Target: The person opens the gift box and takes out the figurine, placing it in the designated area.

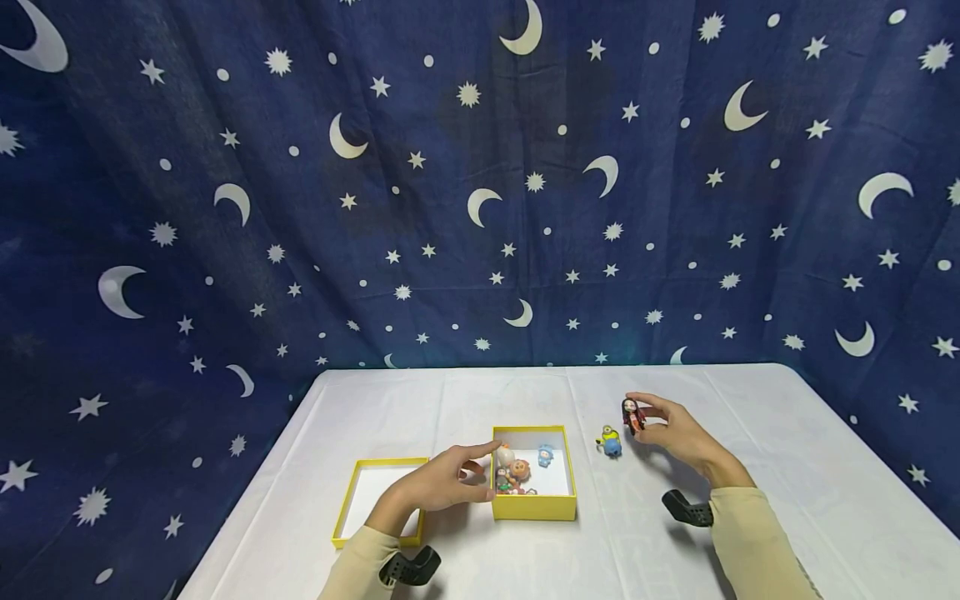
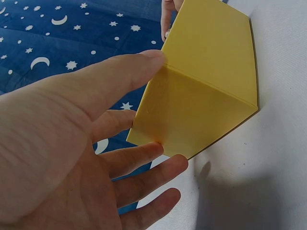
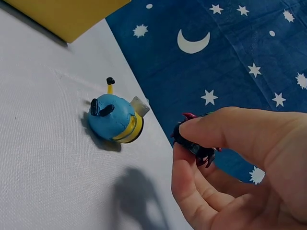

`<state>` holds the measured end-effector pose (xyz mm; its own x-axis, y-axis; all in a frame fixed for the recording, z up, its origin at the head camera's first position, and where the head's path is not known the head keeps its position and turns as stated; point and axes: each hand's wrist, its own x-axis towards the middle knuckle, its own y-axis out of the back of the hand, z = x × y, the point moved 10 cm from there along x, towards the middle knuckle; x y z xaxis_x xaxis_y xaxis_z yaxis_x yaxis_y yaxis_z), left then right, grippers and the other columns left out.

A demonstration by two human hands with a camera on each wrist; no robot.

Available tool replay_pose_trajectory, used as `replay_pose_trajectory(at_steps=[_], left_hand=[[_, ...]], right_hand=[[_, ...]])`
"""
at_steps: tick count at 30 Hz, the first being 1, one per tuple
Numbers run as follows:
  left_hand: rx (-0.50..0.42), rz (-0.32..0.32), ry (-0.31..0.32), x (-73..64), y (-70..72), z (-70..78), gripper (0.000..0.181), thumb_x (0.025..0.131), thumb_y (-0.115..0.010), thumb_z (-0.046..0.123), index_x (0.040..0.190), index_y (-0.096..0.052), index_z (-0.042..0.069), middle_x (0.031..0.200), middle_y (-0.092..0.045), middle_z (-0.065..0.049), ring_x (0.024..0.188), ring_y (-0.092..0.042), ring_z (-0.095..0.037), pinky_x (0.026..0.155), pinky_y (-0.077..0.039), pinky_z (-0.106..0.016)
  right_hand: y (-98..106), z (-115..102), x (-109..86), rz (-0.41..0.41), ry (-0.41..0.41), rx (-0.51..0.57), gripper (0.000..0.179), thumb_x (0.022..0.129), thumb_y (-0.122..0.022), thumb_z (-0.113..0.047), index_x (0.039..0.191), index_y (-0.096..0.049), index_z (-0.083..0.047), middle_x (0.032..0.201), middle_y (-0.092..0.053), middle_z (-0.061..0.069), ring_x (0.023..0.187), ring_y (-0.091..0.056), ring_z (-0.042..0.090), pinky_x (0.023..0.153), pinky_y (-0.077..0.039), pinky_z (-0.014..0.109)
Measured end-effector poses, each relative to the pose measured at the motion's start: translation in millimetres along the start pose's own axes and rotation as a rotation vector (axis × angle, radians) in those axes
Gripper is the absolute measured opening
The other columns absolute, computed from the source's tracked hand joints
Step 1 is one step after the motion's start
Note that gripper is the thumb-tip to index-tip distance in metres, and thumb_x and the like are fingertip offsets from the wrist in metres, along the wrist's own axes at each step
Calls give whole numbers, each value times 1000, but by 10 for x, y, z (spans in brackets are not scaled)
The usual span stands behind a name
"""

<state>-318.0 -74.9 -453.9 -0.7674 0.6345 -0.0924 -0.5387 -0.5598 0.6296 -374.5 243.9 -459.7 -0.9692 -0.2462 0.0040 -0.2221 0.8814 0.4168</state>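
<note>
In the head view, the left hand point(image 1: 447, 479) is spreading its thumb and fingers widely along the left side of the yellow box point(image 1: 534, 508), touching it without curling round it. Small toy figures point(image 1: 520, 471) are lying inside the box, and a yellow-edged lid point(image 1: 377, 490) is lying to its left on the tabletop point(image 1: 637, 533). Right of the box, the right hand point(image 1: 678, 437) is pinching a dark-haired doll point(image 1: 633, 417), near a blue-and-yellow figure point(image 1: 611, 445). In the left wrist view, the thumb is touching the box's edge. In the right wrist view, the blue-and-yellow figure is resting between the box and the doll, which thumb and curled fingers are holding above the tabletop
</note>
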Motion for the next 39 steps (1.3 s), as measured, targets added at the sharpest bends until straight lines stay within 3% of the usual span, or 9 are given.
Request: replay_pose_trajectory(at_steps=[9, 21, 39], left_hand=[[-19, -3, 5, -5, 4, 10, 71, 95, -71, 24, 157, -39, 11, 160, -43, -7, 126, -59, -29, 107, -46, -53], [-20, 4, 5, -4, 6, 5, 73, 94, -71, 26, 157, -38, 11, 157, -46, -11, 127, -59, -31, 108, -46, -53], [-10, -5, 2, -9, 1, 20, 72, 95, -70, 25, 157, -37, 10, 160, -42, -9, 128, -59, -31, 108, -47, -52]], right_hand=[[-22, 101, 7, -26, -55, -11, 71, 85, -69, 0, 150, -39, 6, 128, -57, 35, 100, -62, 20, 73, -57, 30], [-14, 204, -29, -39, -122, -139, 67, 86, -71, -5, 146, -45, 5, 121, -61, 30, 87, -60, 18, 67, -51, 32], [21, 223, -68, -59, -116, -157, 66, 85, -71, -3, 145, -44, 8, 117, -62, 29, 87, -59, 20, 68, -50, 31]])
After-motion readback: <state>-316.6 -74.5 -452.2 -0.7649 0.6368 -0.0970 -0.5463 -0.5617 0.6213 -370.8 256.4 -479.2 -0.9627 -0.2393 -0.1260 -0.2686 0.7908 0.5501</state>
